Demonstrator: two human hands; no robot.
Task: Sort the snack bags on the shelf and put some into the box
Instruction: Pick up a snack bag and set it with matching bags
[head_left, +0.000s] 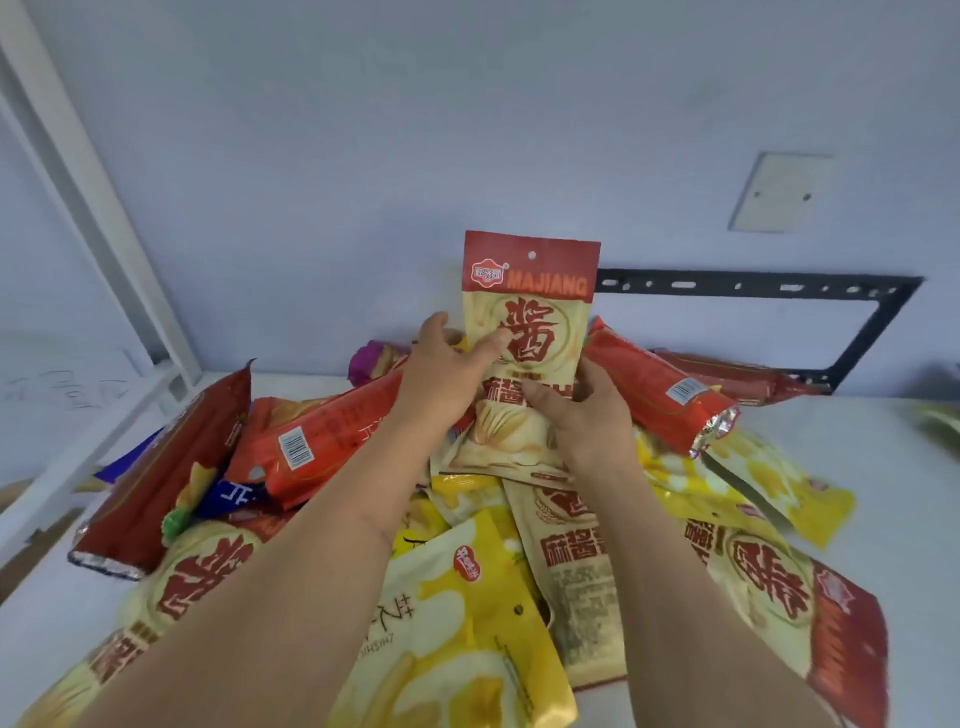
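Held upright above the heap on the white shelf (857, 447): a cream-and-red MAJIANG snack bag (527, 332). Left hand (441, 374) grip closed on its left edge, thumb across the front; right hand (582, 415) grip closed on its lower right. Beneath, jumbled red tube packs (332, 436) and yellow bags (447, 613).

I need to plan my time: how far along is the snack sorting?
Early. Nothing looks sorted yet: the bags lie in one mixed heap on the shelf, and no box is in view. In hand: the left hand and right hand hold one MAJIANG bag upright. Nearly everything remains.
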